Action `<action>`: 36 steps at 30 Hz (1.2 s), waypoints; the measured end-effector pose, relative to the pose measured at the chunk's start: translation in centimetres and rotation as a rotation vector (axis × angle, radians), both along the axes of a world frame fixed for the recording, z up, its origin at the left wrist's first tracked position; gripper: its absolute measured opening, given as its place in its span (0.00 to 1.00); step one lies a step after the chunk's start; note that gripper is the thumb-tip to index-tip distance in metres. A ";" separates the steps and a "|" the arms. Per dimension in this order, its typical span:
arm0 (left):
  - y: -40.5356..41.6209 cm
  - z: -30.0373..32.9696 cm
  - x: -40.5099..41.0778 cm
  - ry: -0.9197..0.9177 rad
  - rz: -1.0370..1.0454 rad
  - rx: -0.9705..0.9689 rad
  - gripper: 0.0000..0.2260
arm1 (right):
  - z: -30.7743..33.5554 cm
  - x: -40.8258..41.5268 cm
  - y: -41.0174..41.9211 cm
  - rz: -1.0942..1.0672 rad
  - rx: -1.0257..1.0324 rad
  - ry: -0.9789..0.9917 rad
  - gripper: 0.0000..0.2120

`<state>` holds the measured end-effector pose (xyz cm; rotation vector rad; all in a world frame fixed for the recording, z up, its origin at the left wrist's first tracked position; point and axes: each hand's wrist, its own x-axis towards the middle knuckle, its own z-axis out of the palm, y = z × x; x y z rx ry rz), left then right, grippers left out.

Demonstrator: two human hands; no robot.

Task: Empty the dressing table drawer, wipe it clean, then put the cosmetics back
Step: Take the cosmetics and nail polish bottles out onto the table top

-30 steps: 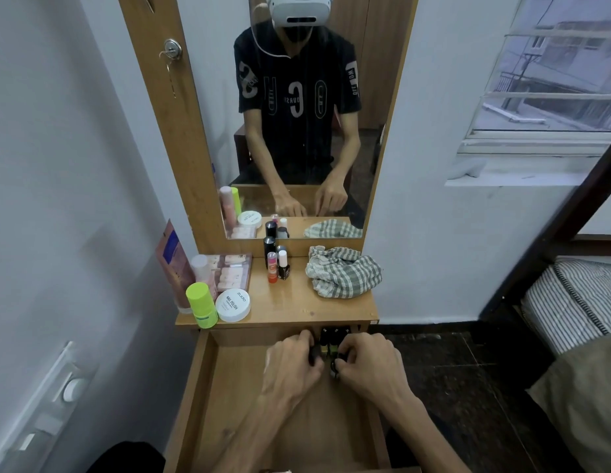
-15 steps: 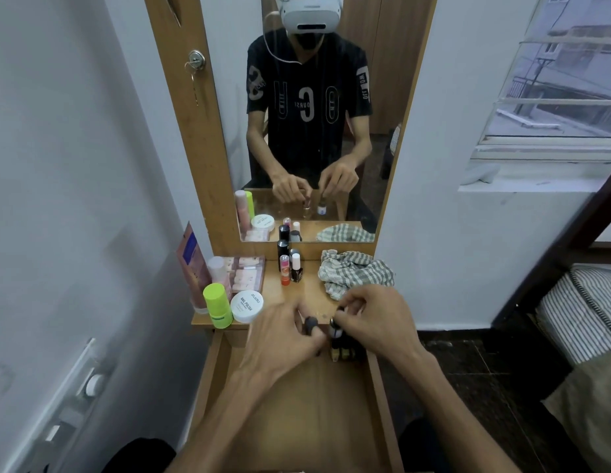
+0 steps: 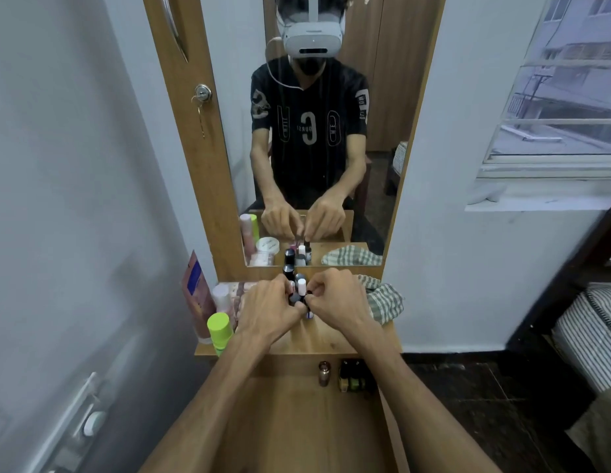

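- Small bottles [image 3: 301,291]: on the tabletop, before the mirror [image 3: 317,131]; likely glass, light, slick, so I pinch at the caps.
- My left hand [image 3: 270,303] and right hand [image 3: 334,297]: fingers curled, each pinching a bottle, knuckles up, forearms reaching over the open drawer [image 3: 297,421].
- Checked cloth [image 3: 379,298]: right of the bottles.

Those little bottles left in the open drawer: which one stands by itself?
The brown bottle with the coppery cap. It stands alone at the drawer's back, left of the dark bottles huddled together.
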<state>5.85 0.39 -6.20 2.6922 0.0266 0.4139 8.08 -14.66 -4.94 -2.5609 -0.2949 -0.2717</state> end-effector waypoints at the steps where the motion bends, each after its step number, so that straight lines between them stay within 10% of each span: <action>1: 0.0 -0.2 0.2 0.002 0.002 0.020 0.13 | -0.3 0.1 0.0 -0.003 -0.001 -0.003 0.05; 19: -2.3 -1.9 -5.1 -0.256 -0.142 -0.095 0.07 | -3.6 -4.7 -5.3 -0.023 0.011 0.031 0.07; 36: -5.3 -11.3 -7.6 0.121 -0.146 0.093 0.13 | -10.9 -9.5 -6.1 -0.092 -0.175 0.026 0.13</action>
